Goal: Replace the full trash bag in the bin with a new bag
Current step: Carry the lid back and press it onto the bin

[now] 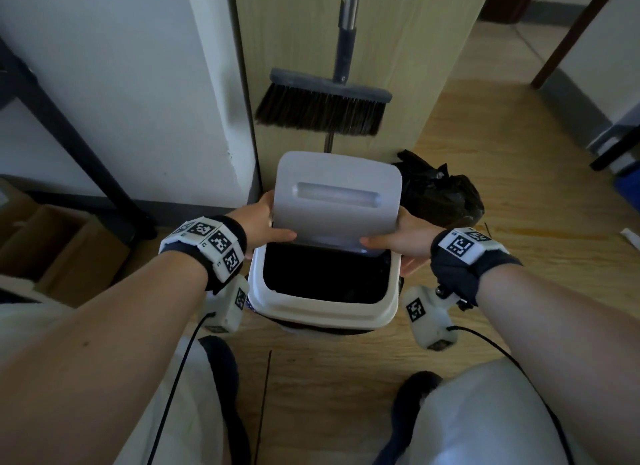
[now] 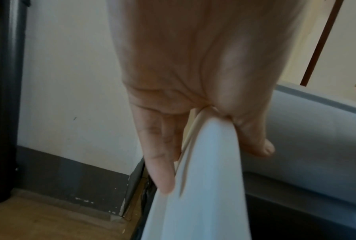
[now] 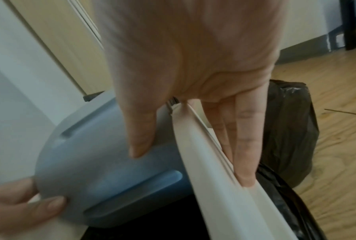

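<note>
A white bin (image 1: 322,312) stands on the floor between my knees, lined inside with a black bag (image 1: 322,274). Its white lid frame (image 2: 204,203) carries a grey swing flap (image 1: 337,194), tilted up toward the wall. My left hand (image 1: 266,222) grips the frame's left side, fingers outside and thumb on the flap (image 2: 306,138). My right hand (image 1: 401,238) grips the right side the same way, thumb on the flap (image 3: 103,162), fingers (image 3: 245,170) under the frame (image 3: 224,211). A full, tied black trash bag (image 1: 440,191) sits on the floor right of the bin.
A broom (image 1: 322,108) leans on the wooden panel just behind the bin. A white wall corner (image 1: 221,118) stands close on the left. An open cardboard box (image 1: 52,250) and a black metal leg (image 1: 69,142) are at far left. Wooden floor spreads to the right.
</note>
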A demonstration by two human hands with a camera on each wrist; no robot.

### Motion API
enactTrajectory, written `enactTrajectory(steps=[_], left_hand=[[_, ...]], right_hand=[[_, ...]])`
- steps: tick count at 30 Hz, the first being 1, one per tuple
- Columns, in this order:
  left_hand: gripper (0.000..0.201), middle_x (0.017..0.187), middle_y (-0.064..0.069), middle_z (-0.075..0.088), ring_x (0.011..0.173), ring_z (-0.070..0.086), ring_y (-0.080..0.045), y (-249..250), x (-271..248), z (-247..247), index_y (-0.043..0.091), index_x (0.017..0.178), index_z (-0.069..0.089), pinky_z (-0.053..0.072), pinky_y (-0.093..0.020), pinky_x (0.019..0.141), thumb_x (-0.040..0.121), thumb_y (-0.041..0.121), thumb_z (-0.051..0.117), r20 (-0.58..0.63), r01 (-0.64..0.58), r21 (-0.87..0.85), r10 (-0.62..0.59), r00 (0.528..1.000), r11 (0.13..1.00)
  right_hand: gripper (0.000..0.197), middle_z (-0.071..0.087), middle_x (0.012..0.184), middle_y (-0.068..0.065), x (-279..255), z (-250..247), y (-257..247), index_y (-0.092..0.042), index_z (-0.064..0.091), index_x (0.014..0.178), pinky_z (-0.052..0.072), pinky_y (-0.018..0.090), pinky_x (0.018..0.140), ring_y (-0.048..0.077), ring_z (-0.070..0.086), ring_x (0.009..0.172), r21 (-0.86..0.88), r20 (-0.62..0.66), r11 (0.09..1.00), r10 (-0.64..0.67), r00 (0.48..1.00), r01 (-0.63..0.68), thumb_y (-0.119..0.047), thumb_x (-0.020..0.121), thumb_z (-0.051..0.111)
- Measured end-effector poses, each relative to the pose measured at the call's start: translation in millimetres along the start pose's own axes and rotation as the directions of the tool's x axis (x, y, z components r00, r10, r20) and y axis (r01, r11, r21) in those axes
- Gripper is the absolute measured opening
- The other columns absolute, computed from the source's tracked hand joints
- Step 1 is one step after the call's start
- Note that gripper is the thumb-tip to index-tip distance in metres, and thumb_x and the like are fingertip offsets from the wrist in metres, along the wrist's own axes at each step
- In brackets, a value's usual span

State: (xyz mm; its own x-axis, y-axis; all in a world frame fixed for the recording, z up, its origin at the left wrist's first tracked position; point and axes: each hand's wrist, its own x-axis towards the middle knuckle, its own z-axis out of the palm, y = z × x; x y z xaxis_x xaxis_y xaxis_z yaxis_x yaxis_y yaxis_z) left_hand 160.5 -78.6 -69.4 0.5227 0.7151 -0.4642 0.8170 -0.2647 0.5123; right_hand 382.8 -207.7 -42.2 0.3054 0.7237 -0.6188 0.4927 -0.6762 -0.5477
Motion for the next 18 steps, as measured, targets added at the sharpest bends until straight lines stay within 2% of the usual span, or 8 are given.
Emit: enactTrajectory(steps=[2, 5, 8, 11, 14, 16, 18], left_hand=[[0.093, 0.142, -0.008, 0.046, 0.11, 0.061, -0.037, -6.8, -0.6, -2.1, 0.03, 0.15, 0.004, 0.056, -0.049, 0.084, 0.082, 0.039, 0.067, -0.023, 0.016, -0.046, -0.017, 1.0, 0.999], [0.087, 0.143, -0.013, 0.046, 0.125, 0.051, -0.032, -20.9, -3.2, -9.8, 0.017, 0.15, 0.011, 0.042, -0.037, 0.102, 0.084, 0.03, 0.067, -0.12, 0.034, -0.086, -0.044, 0.992, 0.996], [0.084, 0.142, -0.015, 0.046, 0.129, 0.047, -0.031, -43.5, -6.1, -21.5, 0.012, 0.147, 0.018, 0.037, -0.039, 0.108, 0.082, 0.028, 0.069, -0.208, 0.057, -0.18, -0.094, 0.974, 0.982], [0.084, 0.143, -0.015, 0.046, 0.13, 0.046, -0.031, -70.0, -14.1, -31.4, 0.01, 0.147, 0.02, 0.037, -0.039, 0.107, 0.081, 0.027, 0.07, -0.27, 0.108, -0.245, -0.175, 0.947, 0.963], [0.085, 0.147, -0.013, 0.042, 0.134, 0.042, -0.028, -98.2, -24.5, -41.1, 0.01, 0.148, 0.021, 0.035, -0.039, 0.11, 0.081, 0.029, 0.07, -0.316, 0.121, -0.313, -0.223, 0.922, 0.942], [0.082, 0.149, -0.013, 0.04, 0.135, 0.04, -0.027, -115.5, -30.5, -46.3, 0.009, 0.147, 0.022, 0.033, -0.04, 0.112, 0.082, 0.029, 0.069, -0.349, 0.126, -0.36, -0.259, 0.901, 0.925], [0.075, 0.147, -0.014, 0.042, 0.134, 0.042, -0.029, -130.3, -34.9, -51.4, 0.008, 0.144, 0.027, 0.034, -0.04, 0.11, 0.084, 0.027, 0.067, -0.413, 0.142, -0.377, -0.303, 0.859, 0.915]], right_hand=[[0.088, 0.043, 0.141, 0.003, 4.0, 4.8, -6.5, -0.036, 0.015, 0.146, 0.06, 0.041, 0.071, 0.026, 0.053, 0.116, 0.036, 0.017, 0.999, -0.019, 1.0, 0.018, -0.038, 0.079, 0.072], [0.087, 0.046, 0.137, 0.005, 13.2, 16.5, -20.9, -0.034, 0.013, 0.148, 0.059, 0.046, 0.077, 0.03, 0.06, 0.109, 0.085, 0.034, 0.995, -0.054, 0.998, 0.051, -0.041, 0.081, 0.068], [0.082, 0.054, 0.13, 0.012, 24.8, 33.8, -38.8, -0.033, 0.012, 0.149, 0.058, 0.048, 0.08, 0.034, 0.066, 0.095, 0.173, 0.074, 0.983, -0.077, 0.994, 0.063, -0.042, 0.086, 0.063], [0.08, 0.059, 0.117, 0.015, 37.5, 54.5, -58.2, -0.033, 0.011, 0.15, 0.06, 0.043, 0.073, 0.028, 0.067, 0.079, 0.187, 0.098, 0.976, -0.126, 0.987, 0.106, -0.043, 0.087, 0.06], [0.079, 0.056, 0.111, 0.013, 48.7, 72.9, -79.5, -0.031, 0.009, 0.151, 0.061, 0.034, 0.062, 0.021, 0.065, 0.067, 0.167, 0.101, 0.971, -0.187, 0.977, 0.169, -0.041, 0.09, 0.057], [0.079, 0.054, 0.126, 0.016, 54.3, 85.3, -95.5, -0.029, 0.007, 0.152, 0.06, 0.032, 0.061, 0.022, 0.065, 0.072, 0.17, 0.112, 0.965, -0.221, 0.969, 0.201, -0.04, 0.091, 0.056], [0.081, 0.047, 0.141, 0.015, 58.8, 98.8, -113.1, -0.03, 0.007, 0.152, 0.061, 0.035, 0.066, 0.027, 0.066, 0.092, 0.174, 0.137, 0.958, -0.252, 0.958, 0.227, -0.04, 0.09, 0.057]])
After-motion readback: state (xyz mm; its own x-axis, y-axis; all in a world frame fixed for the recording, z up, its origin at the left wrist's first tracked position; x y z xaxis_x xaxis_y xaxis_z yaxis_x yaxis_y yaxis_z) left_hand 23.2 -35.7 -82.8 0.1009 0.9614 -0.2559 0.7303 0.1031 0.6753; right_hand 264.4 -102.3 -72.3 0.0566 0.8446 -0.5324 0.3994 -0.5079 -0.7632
